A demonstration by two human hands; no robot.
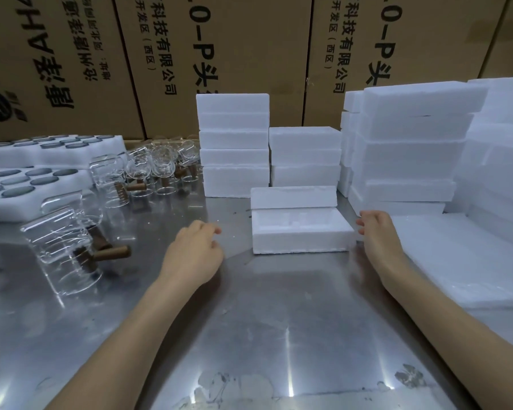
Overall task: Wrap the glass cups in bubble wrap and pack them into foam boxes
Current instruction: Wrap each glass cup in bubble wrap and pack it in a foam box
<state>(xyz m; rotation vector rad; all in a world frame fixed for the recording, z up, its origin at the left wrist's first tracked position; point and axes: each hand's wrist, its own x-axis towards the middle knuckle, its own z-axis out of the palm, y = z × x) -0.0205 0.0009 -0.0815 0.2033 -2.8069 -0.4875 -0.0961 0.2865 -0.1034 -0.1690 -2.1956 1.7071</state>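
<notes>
On the scuffed metal surface, both hands hang loosely curled and hold nothing: the left hand apart from the open white foam box, the right hand just beside its right end. The box lies long axis left to right, cavity up, apparently empty, its lid behind. Left, clear glass cups with brown handles blur together. Behind stand stacked white foam boxes.

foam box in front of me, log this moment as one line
open foam box: empty, lid behind it | left hand: holds nothing | right hand: at box's right end | glass cups: unwrapped, left
</notes>
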